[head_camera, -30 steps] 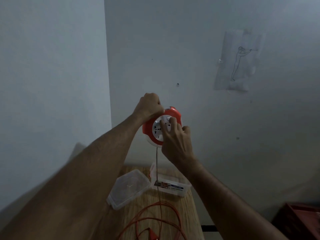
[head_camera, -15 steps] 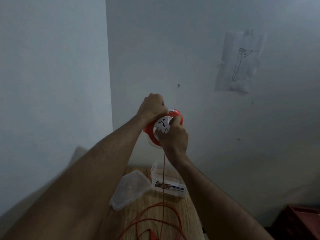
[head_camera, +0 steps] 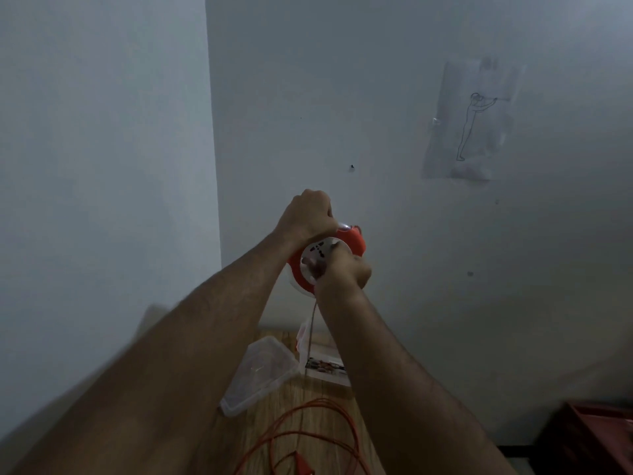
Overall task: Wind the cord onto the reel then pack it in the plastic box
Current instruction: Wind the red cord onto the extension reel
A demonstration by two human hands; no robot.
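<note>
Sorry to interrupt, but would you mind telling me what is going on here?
A person is winding an orange cord onto a red and white reel held up in front of the wall. The left hand grips the reel's top, and the right hand works its white face. Much cord lies loose on the wooden table. The plastic box stands open there, its lid beside it.

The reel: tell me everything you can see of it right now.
The reel is a round orange casing, seemingly plastic, with a white socket face turned toward the camera. It is held up in the air before the wall. The left hand grips its top; the right hand is curled at the white face. An orange cord hangs from its underside to loose loops on the wooden table. Motion blur hides finer detail.
</note>
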